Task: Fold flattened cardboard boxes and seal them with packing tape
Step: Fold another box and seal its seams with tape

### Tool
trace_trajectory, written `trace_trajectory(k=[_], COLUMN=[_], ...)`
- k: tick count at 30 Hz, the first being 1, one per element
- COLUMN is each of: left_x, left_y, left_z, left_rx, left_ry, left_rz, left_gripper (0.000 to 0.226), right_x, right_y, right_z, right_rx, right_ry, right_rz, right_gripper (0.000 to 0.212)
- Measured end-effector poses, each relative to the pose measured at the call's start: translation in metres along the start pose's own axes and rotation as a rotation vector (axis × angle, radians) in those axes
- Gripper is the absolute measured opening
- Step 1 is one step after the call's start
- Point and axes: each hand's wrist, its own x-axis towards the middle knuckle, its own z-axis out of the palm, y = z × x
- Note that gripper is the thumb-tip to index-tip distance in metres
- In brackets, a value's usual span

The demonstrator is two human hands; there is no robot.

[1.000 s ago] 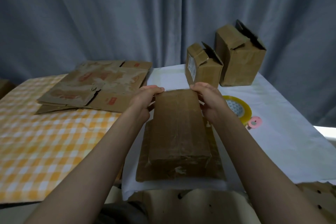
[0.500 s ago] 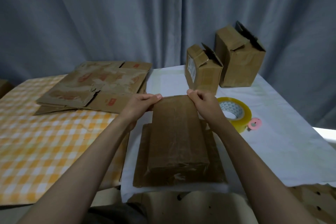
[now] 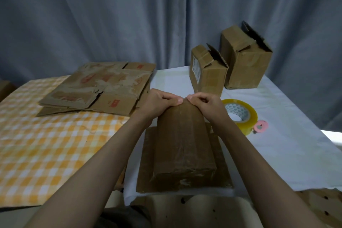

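Evidently both hands work the far end of the taped box (image 3: pixel 183 146), which lies lengthwise on a flat sheet of cardboard (image 3: pixel 146 177) on the counter (image 3: pixel 288 146), directly under and in front of the wrists. The left hand (image 3: pixel 159 104) and the right hand (image 3: pixel 205 104) meet at that far edge, thumb tips almost touching, fingers curled over the top of the box and pinching it there. That grip looks chosen to press the cardboard or tape down at the end seam while the near end stays braced on the sheet; what the fingertips hold on the hidden far face I cannot tell.

Just beyond the right hand, to its outer side, sits the roll of packing tape (image 3: pixel 240 114), near enough for a short reach, with a small pink object (image 3: pixel 261 126) touching or just beside the roll. Further out past the right hand stand a small assembled box (image 3: pixel 209 74) and a larger assembled box (image 3: pixel 244 59), both with top flaps partly up, set back, probably to keep the working patch free. Beyond the left hand and to its outer side, a stack of flattened boxes (image 3: pixel 100 89) lies on the checked cloth (image 3: pixel 46 144), most likely the supply waiting to be folded.

By my judgement this box is at the sealing stage.
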Motion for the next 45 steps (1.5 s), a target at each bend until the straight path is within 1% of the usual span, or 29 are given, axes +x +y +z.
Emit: trace_trajectory(k=[3, 7, 10, 12, 13, 14, 16, 17, 18, 19, 22, 24, 25, 27, 29, 30, 31, 33, 34, 35, 36, 37, 39, 40, 43, 45], left_x=[-0.002, -0.012, -0.022, -0.03, -0.034, -0.036, -0.036, -0.035, -0.035, -0.038, -0.065, -0.092, -0.103, -0.113, -0.114, -0.116, -0.119, -0.128, -0.132, -0.136, -0.138, -0.14, -0.143, -0.144, -0.147, -0.148], left_y=[-0.005, -0.009, -0.018, -0.024, -0.026, -0.026, -0.02, -0.015, -0.006, 0.002, 0.026, 0.03, 0.028, 0.025, 0.027, 0.029, 0.032, 0.031, 0.026, 0.019, 0.011, 0.006, 0.002, 0.002, 0.005, 0.011], left_z=[0.002, -0.001, -0.007, -0.003, 0.0, 0.003, 0.003, 0.0, -0.002, -0.004, 0.012, 0.032, 0.039, 0.042, 0.038, 0.036, 0.035, 0.032, 0.031, 0.03, 0.031, 0.032, 0.038, 0.041, 0.043, 0.045], left_rx=[-0.016, -0.018, -0.19, -0.26, -0.235, -0.161, 0.128, 0.302, 0.442, 0.533, 0.703, 0.812, 0.849, 0.827, 0.77, 0.759, 0.751, 0.78, 0.837, 0.905, 0.961, 0.994, 1.017, 1.014, 0.989, 0.962], left_ry=[0.039, 0.151, 0.069, 0.084, 0.133, 0.189, 0.25, 0.232, 0.183, 0.11, -0.144, -0.233, -0.233, -0.171, -0.132, -0.143, -0.191, -0.364, -0.418, -0.422, -0.388, -0.338, -0.25, -0.23, -0.236, -0.224], left_rz=[-0.007, 0.006, -0.102, -0.129, -0.103, -0.049, 0.098, 0.139, 0.147, 0.138, 0.151, 0.16, 0.161, 0.182, 0.253, 0.299, 0.335, 0.375, 0.405, 0.451, 0.5, 0.542, 0.578, 0.576, 0.522, 0.464], left_gripper=[0.018, 0.021, 0.025, 0.026, 0.026, 0.025, 0.026, 0.029, 0.036, 0.046, 0.075, 0.091, 0.096, 0.094, 0.08, 0.075, 0.074, 0.087, 0.095, 0.101, 0.101, 0.097, 0.089, 0.09, 0.105, 0.107], right_x=[0.0, 0.002, 0.002, 0.0, -0.002, -0.003, -0.007, -0.008, -0.009, -0.01, -0.013, -0.015, -0.016, -0.018, -0.018, -0.019, -0.02, -0.02, -0.02, -0.02, -0.021, -0.021, -0.023, -0.024, -0.026, -0.026], right_y=[0.001, 0.002, 0.004, 0.005, 0.006, 0.006, 0.003, 0.0, -0.003, -0.006, -0.007, -0.005, -0.004, -0.003, -0.001, -0.001, -0.001, -0.001, -0.002, -0.003, -0.003, -0.004, -0.005, -0.005, -0.004, -0.005], right_z=[0.004, 0.003, 0.0, 0.003, 0.005, 0.007, 0.009, 0.008, 0.007, 0.006, -0.001, -0.003, -0.002, 0.003, 0.006, 0.006, 0.005, 0.003, 0.003, 0.004, 0.005, 0.006, 0.008, 0.008, 0.008, 0.008], right_rx=[0.027, 0.055, 0.065, 0.034, 0.007, -0.023, -0.073, -0.097, -0.118, -0.127, -0.055, -0.033, -0.052, -0.118, -0.148, -0.143, -0.131, -0.109, -0.104, -0.102, -0.099, -0.094, -0.093, -0.098, -0.105, -0.11], right_ry=[-0.001, 0.05, 0.075, 0.086, 0.101, 0.125, 0.187, 0.209, 0.219, 0.214, 0.126, 0.082, 0.069, 0.063, 0.08, 0.084, 0.084, 0.083, 0.083, 0.086, 0.091, 0.097, 0.109, 0.114, 0.113, 0.114], right_rz=[0.022, 0.026, 0.037, 0.029, 0.019, 0.004, -0.04, -0.061, -0.073, -0.075, -0.021, 0.005, 0.001, -0.023, -0.032, -0.029, -0.026, -0.022, -0.016, -0.008, 0.002, 0.01, 0.01, 0.007, 0.015, 0.029], right_gripper=[0.016, 0.018, 0.02, 0.02, 0.02, 0.021, 0.021, 0.021, 0.02, 0.019, 0.016, 0.015, 0.013, 0.011, 0.012, 0.014, 0.016, 0.017, 0.016, 0.015, 0.015, 0.016, 0.018, 0.018, 0.017, 0.015])
